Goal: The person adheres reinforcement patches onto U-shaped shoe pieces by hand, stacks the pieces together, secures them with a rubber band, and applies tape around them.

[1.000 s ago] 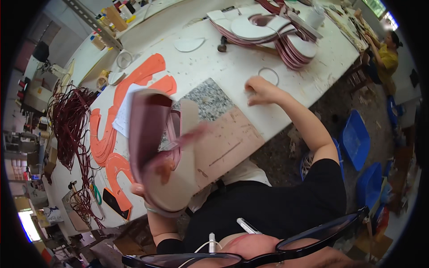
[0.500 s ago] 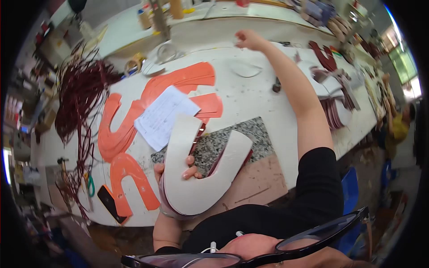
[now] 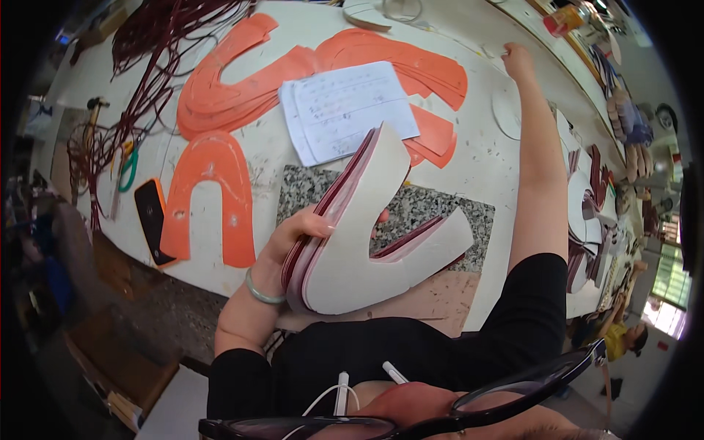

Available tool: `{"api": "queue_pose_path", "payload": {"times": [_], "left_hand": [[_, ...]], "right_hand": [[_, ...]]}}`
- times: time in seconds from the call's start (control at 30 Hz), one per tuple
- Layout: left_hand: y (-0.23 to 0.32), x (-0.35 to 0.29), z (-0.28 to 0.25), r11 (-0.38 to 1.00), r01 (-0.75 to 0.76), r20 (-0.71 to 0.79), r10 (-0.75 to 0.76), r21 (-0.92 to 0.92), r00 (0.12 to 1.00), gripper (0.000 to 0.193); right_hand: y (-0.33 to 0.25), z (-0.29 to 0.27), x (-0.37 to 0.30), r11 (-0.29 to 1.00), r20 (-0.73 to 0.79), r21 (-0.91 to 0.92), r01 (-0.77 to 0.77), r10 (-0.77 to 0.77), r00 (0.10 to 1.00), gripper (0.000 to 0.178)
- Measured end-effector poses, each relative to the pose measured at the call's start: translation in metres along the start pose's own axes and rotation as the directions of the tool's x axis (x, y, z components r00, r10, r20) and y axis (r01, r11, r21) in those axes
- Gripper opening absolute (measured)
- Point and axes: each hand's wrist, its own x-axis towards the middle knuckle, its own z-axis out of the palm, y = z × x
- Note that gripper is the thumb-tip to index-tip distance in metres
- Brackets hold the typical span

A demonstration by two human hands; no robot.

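Note:
My left hand point(image 3: 297, 231) grips a thick stack of U-shaped pieces point(image 3: 352, 275), white on top with dark red and pink layers along its side. The stack tilts upward over a speckled stone slab point(image 3: 469, 216) and a pinkish board point(image 3: 451, 297). Far off to the right, my right arm is stretched out across the table. My right hand point(image 3: 519, 61) has its fingers curled together near the table's back edge; whatever they may hold is too small to make out. A thin clear curved strip point(image 3: 506, 117) lies beside that forearm.
Handwritten papers point(image 3: 345, 110) overlap orange U-shaped pieces point(image 3: 235, 103). On the left are a phone point(image 3: 149, 220), green-handled scissors point(image 3: 128, 169), a hammer point(image 3: 95, 106) and tangled dark red cords point(image 3: 169, 37). More stacked U pieces point(image 3: 583, 213) stand at right. Beyond is a person in yellow point(image 3: 627, 334).
The view has swung, shifting the table contents. My left hand has raised and tilted the stack, so its layered side shows. My right arm remains stretched out, its fingers curled.

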Motion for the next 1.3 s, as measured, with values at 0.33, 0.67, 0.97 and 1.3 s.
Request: {"api": "queue_pose_path", "payload": {"times": [0.33,0.67,0.97,1.3], "left_hand": [[-0.002,-0.01,-0.013,0.989,0.146,-0.047,-0.147,-0.029,0.988,0.07],[-0.03,-0.016,0.01,0.976,0.191,0.411,-0.135,-0.1,0.902,0.075],[-0.04,-0.062,0.008,0.798,-0.457,0.649,0.112,0.393,0.753,0.125],[-0.067,-0.08,-0.015,0.915,-0.198,-0.134,0.259,0.352,0.957,0.032]], "right_hand": [[-0.187,-0.133,-0.13,0.574,-0.053,0.69,0.441,-0.567,0.822,0.067],[-0.265,-0.279,-0.314,0.509,0.141,0.419,0.752,-0.854,0.5,0.061],[-0.216,-0.308,-0.367,0.409,0.294,0.889,-0.207,-0.164,0.941,0.047],[-0.271,-0.174,-0.428,0.752,-0.271,0.577,0.318,-0.191,0.944,0.06]]}}
